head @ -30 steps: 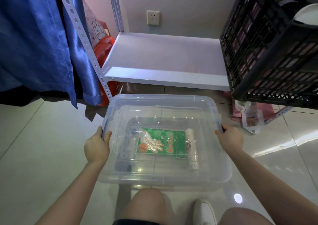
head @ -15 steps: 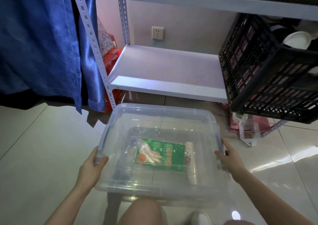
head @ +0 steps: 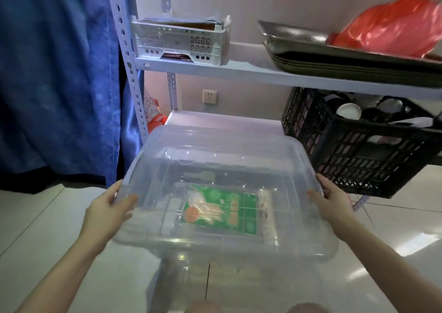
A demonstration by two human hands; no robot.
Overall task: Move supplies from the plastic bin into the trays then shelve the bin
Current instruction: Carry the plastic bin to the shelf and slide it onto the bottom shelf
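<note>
A clear plastic bin (head: 224, 150) hangs in the air in front of the shelf unit, held by both hands. My left hand (head: 108, 208) grips its left rim and my right hand (head: 331, 201) grips its right rim. Inside lie a green packet of gloves (head: 222, 211) and a whitish roll (head: 266, 213) beside it. Metal trays (head: 311, 47) are stacked on the upper shelf at the right, with a red plastic bag (head: 392, 25) on top. A white perforated tray (head: 179, 41) sits on the same shelf at the left.
The lower white shelf (head: 222, 119) lies just beyond the bin. A black crate (head: 354, 154) with cups fills its right side. A blue curtain (head: 55, 78) hangs at the left beside the shelf post (head: 126, 56). A wall socket (head: 209, 96) is behind. Pale floor tiles lie below.
Both hands have lifted the bin off the floor and up toward the lower shelf. My view has tilted upward, so the upper shelf with its trays and red bag has come into sight.
</note>
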